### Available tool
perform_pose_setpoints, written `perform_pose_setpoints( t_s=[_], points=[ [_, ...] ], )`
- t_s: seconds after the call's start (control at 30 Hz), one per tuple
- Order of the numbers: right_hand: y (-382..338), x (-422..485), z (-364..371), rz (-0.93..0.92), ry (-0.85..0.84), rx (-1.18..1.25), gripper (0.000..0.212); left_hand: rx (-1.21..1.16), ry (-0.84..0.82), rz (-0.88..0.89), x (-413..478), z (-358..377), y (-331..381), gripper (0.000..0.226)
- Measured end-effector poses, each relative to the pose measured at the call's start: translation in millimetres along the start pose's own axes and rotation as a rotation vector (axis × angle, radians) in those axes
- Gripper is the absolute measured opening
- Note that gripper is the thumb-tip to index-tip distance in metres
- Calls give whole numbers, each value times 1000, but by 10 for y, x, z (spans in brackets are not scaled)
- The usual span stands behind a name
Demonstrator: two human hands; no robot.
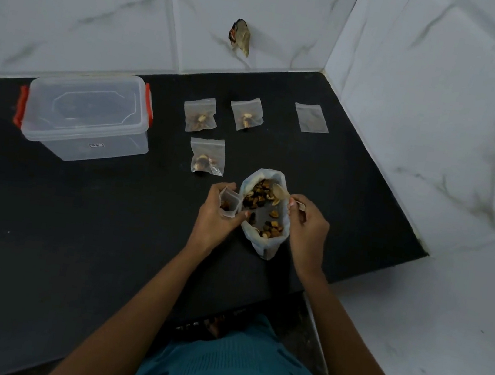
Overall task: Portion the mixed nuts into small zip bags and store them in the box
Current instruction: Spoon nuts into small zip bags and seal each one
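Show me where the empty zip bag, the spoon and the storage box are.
empty zip bag (311, 118): head view, middle of the flat bag.
spoon (280, 191): head view, on its bowl over the nuts.
storage box (88, 111): head view, centre of its clear lid.

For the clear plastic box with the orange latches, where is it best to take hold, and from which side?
Probably by its two short ends, one hand on each, just under the lid rim below the orange latches. The clear plastic box is wide, its lid is on, and no handle shows. Come from above and the front; the black counter there is free.
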State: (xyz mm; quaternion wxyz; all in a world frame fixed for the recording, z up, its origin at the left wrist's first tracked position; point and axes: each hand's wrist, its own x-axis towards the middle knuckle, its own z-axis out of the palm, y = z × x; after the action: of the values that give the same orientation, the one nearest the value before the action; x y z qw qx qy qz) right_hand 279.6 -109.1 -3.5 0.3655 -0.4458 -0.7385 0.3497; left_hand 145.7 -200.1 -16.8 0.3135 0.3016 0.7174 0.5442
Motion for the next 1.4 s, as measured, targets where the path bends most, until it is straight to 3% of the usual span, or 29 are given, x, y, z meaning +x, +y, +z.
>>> perform_pose_setpoints(
  t_s=[0.23, 0.57, 0.83, 1.07, 1.4],
  points=[
    [86, 41, 106, -29, -46, -64, 20, -39, -92, -82, 71, 22, -48, 50],
    [-14, 128, 74, 209, -15, 139, 15, -45, -111, -66, 111, 10, -86, 46],
    [78, 199, 108, 581, 100, 366, 19, -67, -137, -82, 127, -2, -122, 48],
    [61, 253, 96, 593, 51, 364, 19, -76, -140, -76, 112, 5, -92, 48],
    [58, 246, -77, 796, 42, 746, 13, -58, -126, -56, 87, 5, -84, 53]
  ],
)
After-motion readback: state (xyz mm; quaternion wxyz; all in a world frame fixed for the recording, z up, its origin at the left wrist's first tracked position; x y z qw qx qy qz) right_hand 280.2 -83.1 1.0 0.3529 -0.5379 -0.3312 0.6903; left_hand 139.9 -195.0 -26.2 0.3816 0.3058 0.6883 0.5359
